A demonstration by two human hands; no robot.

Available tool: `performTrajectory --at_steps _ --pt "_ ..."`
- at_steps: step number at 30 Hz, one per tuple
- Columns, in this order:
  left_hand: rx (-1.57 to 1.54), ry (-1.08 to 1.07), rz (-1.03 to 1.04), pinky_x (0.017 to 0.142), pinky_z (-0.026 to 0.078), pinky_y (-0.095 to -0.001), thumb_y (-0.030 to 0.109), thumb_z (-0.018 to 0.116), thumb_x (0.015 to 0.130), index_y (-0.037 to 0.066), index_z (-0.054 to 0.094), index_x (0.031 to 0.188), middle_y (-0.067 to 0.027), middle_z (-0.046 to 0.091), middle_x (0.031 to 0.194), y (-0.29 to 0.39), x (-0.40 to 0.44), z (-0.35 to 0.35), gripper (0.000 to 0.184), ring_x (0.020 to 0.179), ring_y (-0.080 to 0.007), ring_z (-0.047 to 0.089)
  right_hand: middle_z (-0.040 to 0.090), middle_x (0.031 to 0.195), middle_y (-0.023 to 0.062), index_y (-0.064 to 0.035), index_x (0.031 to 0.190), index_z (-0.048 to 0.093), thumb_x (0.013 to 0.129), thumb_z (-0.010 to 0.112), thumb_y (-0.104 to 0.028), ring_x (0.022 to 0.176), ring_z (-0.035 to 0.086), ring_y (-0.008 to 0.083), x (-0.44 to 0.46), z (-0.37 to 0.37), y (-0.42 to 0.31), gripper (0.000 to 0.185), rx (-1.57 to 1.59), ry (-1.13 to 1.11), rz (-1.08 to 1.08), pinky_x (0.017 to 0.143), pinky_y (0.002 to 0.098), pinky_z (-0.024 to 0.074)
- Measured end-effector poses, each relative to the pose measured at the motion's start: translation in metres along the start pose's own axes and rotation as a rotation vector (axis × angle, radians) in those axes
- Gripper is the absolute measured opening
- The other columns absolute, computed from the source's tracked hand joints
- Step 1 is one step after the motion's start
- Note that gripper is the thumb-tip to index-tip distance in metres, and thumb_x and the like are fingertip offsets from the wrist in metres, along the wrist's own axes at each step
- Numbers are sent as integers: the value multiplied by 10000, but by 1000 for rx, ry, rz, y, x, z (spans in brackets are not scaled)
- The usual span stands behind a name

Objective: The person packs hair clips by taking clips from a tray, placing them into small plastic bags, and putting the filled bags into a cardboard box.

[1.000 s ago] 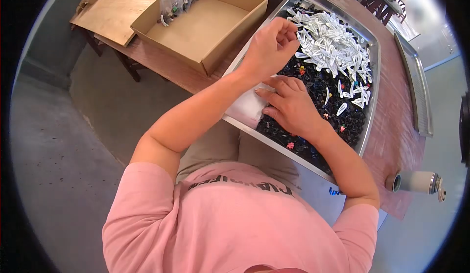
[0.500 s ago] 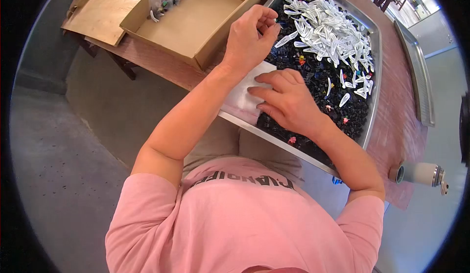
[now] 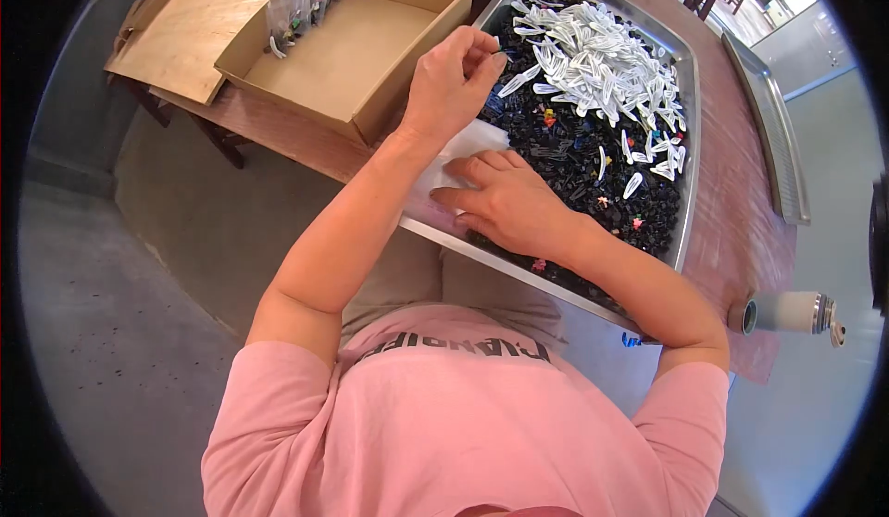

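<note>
My left hand (image 3: pixel 454 81) is raised over the left edge of the metal tray (image 3: pixel 689 137), its fingers curled and thumb near the forefinger. Whatever small thing it may pinch is too hidden to name. My right hand (image 3: pixel 514 204) lies with spread fingers on thin, clear plastic bags (image 3: pixel 480 137) at the tray's near left corner. Many small black pieces (image 3: pixel 565 179) cover the tray's bottom. White snap hair clips (image 3: pixel 602 58) are heaped on them toward the far side, with a few loose clips (image 3: pixel 632 185) nearer me.
Left of the tray stands an open cardboard box (image 3: pixel 370 49) holding several filled clear bags (image 3: pixel 301 7). A flat cardboard sheet (image 3: pixel 208 26) lies beyond it. Along the table's right edge are another metal tray (image 3: pixel 769 128) and a bottle (image 3: pixel 787 313) lying on its side.
The view has shifted slightly, so the tray and box appear further left. My right hand's fingers have spread and flattened on the plastic bags. My left hand keeps its curled pose.
</note>
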State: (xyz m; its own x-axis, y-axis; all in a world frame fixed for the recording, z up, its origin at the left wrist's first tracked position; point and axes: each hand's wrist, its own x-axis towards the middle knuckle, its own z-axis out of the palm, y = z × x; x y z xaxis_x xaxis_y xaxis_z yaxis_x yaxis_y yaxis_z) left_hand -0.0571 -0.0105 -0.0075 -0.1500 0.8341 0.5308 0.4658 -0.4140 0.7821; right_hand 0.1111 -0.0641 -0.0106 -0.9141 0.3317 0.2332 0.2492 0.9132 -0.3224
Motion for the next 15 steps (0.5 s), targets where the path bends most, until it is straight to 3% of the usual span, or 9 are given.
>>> performTrajectory --at_steps 5,10,15 --pt "-94 -71 -51 611 489 -236 193 583 1000 -3 638 1017 -29 654 782 -6 1 1 204 689 -83 594 584 1210 129 -90 1090 681 782 723 -171 1127 540 309 5 -16 12 321 57 21 2 944 419 438" --pt "-135 -5 -100 609 488 -233 213 542 1025 -2 641 1017 -24 639 757 -1 3 -2 237 655 -82 572 585 1174 145 -21 1214 584 735 782 -225 1082 547 334 19 -13 20 557 -74 224 146 926 431 451" --pt "-134 18 -101 611 486 -230 230 546 1026 10 651 1015 -23 638 753 0 3 -3 244 649 -75 570 576 1205 147 -23 1261 552 714 803 -264 1090 542 333 22 2 17 649 -127 173 232 950 425 441"
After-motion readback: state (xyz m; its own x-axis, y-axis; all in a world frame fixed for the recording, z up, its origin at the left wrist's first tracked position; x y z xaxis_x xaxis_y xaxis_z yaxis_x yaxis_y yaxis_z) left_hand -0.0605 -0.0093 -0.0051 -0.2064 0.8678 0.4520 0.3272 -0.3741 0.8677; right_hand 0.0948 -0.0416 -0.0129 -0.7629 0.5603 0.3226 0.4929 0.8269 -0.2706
